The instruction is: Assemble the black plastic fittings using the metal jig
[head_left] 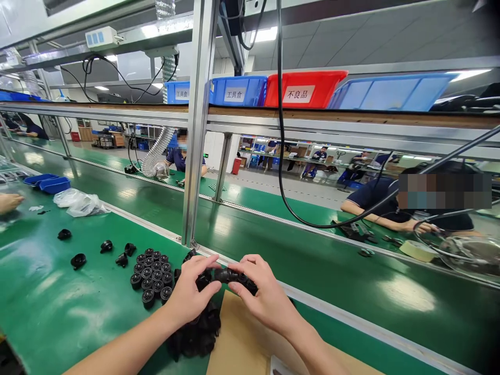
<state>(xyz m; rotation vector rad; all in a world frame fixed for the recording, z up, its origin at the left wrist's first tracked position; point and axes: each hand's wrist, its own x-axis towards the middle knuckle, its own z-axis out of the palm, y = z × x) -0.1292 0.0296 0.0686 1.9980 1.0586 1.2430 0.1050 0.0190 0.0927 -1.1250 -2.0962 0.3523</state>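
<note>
Line: green conveyor belt runs left to right through a factory hall, aluminium upright just behind the hands
Shelf above: two blue bins, a red bin with a white label, another blue bin
Left hand: fingers curled, thumb and fingertips pinching the left end of a small black plastic part
Right hand: fingers closed on the right end of the same part, so both hands are clamped on it, thumbs nearly meeting
Part location: held just above the belt edge, over a brown cardboard sheet
Under the hands: loose heap of black parts, touching the cardboard's left edge
Left of hands: black round caps packed upright in a tight cluster on the belt
Further left: a few single black pieces scattered, well apart
Far left: clear plastic bag, blue trays, another person's hand
Across the belt: a seated person leaning on the far bench, roll of tape near them
</note>
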